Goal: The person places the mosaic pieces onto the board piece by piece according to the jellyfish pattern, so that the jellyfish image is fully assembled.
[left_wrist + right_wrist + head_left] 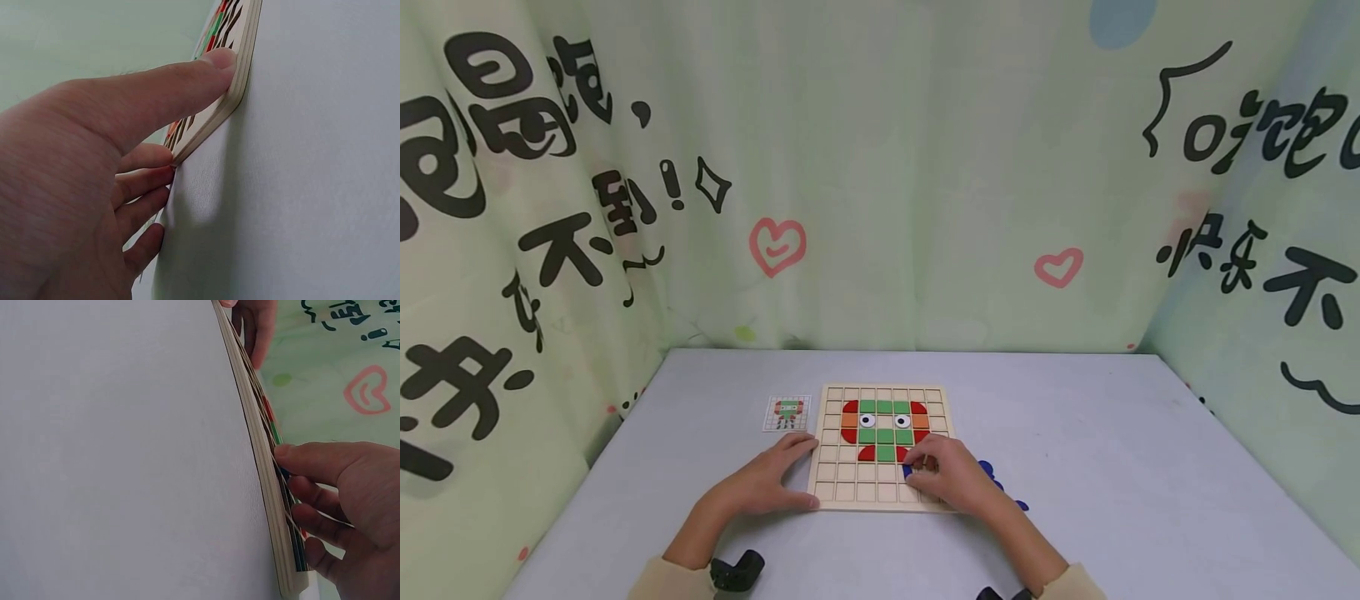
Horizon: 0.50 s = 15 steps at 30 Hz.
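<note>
A wooden grid board [848,492] lies on the table, partly filled with red, green and orange pieces that form a figure with two round eye pieces [867,421]. My left hand [766,478] rests at the board's left side; its thumb [220,61] lies on the near corner, and the other fingers touch the edge. Over the lower right of the grid, my right hand [953,472] pinches a small blue piece [907,472] between thumb and fingers, right at a cell below a red piece. Its fingers hide part of the board's right side.
Left of the board's far end lies a small pattern card [787,413] with a coloured figure. Several blue pieces [986,467] lie on the white table [1075,433], right of the board, partly behind the right forearm. A printed curtain [917,208] hangs around the table.
</note>
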Each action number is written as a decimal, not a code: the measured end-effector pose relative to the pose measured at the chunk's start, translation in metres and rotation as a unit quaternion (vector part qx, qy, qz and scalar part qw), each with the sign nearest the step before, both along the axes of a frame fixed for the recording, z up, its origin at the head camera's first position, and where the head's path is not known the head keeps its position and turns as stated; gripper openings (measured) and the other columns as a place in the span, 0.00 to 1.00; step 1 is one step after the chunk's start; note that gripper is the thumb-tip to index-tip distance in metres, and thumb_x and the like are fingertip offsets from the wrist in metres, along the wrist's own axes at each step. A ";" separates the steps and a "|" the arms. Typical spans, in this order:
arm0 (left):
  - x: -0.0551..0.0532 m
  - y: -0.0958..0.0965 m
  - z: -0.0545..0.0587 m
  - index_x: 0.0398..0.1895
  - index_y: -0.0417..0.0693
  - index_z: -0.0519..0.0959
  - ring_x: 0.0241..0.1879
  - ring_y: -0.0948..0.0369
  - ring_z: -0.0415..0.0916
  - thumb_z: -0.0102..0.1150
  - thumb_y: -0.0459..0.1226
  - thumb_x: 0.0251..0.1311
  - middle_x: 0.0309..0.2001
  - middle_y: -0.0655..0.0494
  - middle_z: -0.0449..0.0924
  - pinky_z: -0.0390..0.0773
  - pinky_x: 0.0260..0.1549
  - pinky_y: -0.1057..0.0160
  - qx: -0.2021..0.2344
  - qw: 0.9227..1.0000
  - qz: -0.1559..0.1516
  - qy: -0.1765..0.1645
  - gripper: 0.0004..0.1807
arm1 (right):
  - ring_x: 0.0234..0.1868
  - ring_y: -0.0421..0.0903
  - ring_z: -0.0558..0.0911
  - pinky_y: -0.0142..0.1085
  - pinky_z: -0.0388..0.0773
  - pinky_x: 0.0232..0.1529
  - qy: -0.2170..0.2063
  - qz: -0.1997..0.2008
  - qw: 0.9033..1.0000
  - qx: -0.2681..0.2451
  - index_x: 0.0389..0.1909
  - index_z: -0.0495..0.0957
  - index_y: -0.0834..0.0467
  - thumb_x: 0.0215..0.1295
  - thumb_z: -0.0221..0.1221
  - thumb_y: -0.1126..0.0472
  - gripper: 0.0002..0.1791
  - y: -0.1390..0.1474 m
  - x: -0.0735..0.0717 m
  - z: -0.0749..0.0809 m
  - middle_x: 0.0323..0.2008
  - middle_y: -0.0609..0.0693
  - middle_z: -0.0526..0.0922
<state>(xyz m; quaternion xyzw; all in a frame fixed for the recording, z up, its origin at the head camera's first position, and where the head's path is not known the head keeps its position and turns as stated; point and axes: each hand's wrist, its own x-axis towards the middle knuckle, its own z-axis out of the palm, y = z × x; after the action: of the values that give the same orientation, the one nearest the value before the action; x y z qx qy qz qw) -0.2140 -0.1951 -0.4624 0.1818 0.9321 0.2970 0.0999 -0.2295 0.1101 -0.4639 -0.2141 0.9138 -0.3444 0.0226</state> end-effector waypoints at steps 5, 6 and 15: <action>0.000 0.000 0.000 0.71 0.46 0.63 0.71 0.47 0.59 0.72 0.53 0.47 0.71 0.49 0.59 0.63 0.66 0.42 0.001 1.000 0.000 0.000 0.48 | 0.33 0.41 0.73 0.27 0.72 0.30 -0.004 0.002 1.000 -0.007 0.37 0.85 0.53 0.56 0.68 0.62 0.07 0.002 0.000 0.001 0.31 0.42 0.77; 0.000 0.000 0.000 0.71 0.46 0.63 0.71 0.47 0.59 0.72 0.53 0.47 0.71 0.49 0.59 0.63 0.66 0.42 0.000 1.000 0.000 0.000 0.49 | 0.33 0.41 0.73 0.27 0.73 0.31 -0.001 0.002 1.000 -0.011 0.36 0.85 0.54 0.55 0.68 0.62 0.07 0.003 0.000 0.001 0.31 0.42 0.78; 0.000 0.001 0.000 0.71 0.46 0.64 0.71 0.47 0.59 0.72 0.54 0.46 0.71 0.49 0.59 0.63 0.66 0.42 0.000 1.000 0.004 -0.001 0.49 | 0.33 0.39 0.74 0.28 0.73 0.32 -0.005 -0.038 0.999 -0.006 0.35 0.85 0.51 0.54 0.68 0.64 0.08 0.023 -0.002 0.005 0.30 0.40 0.78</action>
<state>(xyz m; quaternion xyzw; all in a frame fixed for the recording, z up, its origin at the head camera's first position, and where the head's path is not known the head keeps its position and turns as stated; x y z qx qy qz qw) -0.2140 -0.1944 -0.4628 0.1775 0.9328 0.2974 0.0997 -0.2315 0.1330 -0.4594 -0.1773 0.9191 -0.3517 0.0127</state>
